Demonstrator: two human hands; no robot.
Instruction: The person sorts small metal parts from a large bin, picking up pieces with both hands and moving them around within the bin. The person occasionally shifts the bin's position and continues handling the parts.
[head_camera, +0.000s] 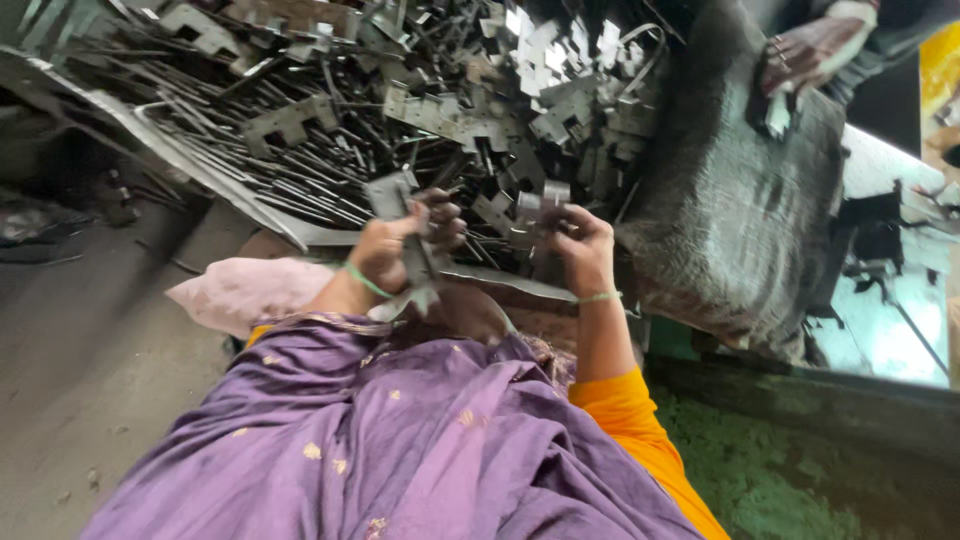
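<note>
A: Left side first. What lies there?

B: Grey floor (90, 350), then a pink cushion (240, 292) just beside the purple cloth (400, 440) over the lap.

A: Left hand?

B: Left hand (392, 250), green band at the wrist. Grip closed around a stack of flat metal plates (405, 225); the stack stands roughly upright, lower end below the fist.

A: Right hand?

B: Right hand (580, 245), just beside the left. Fingers curled on a small metal bracket (535, 210); grip partly closed. Blurred, so how firm the hold is cannot be told.

A: Behind them?

B: A heap of metal pieces and rods (400, 100), touching both hands' work area. Right of it, a grey sack (730, 200). Top right, another person's hand (810, 50) at the sack's upper edge.
</note>
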